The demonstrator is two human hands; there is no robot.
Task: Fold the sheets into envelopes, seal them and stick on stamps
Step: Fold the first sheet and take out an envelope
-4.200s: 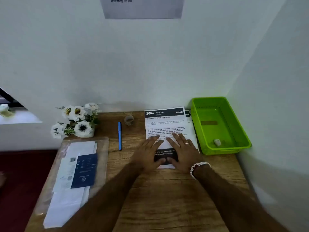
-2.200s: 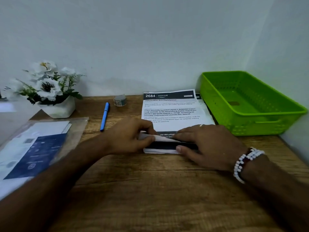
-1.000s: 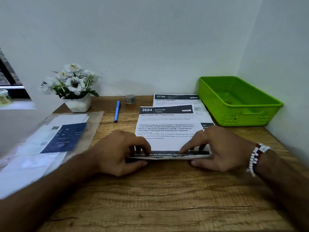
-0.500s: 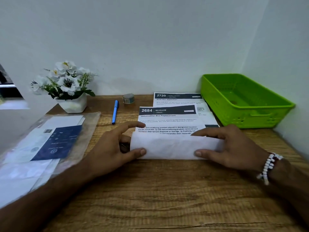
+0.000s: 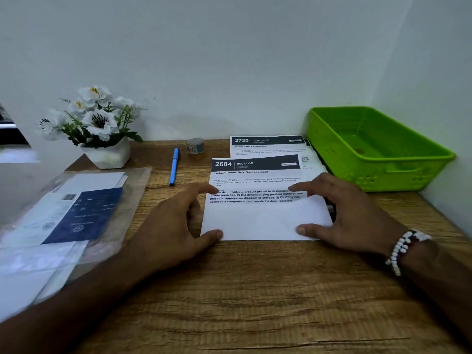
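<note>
At frame centre, a sheet lies on the desk, its lower third folded up. Left hand and right hand, fingers extended, press the flap's ends, clasping nothing. Light, limp paper; probably best held by its edges.

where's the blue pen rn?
Head view: the blue pen lies on the desk, left of centre, between the flower pot and the 2684 sheet, with the small roll just beyond its far end.

envelope pack: blurred, cut left | lower sheet: mostly covered
</note>
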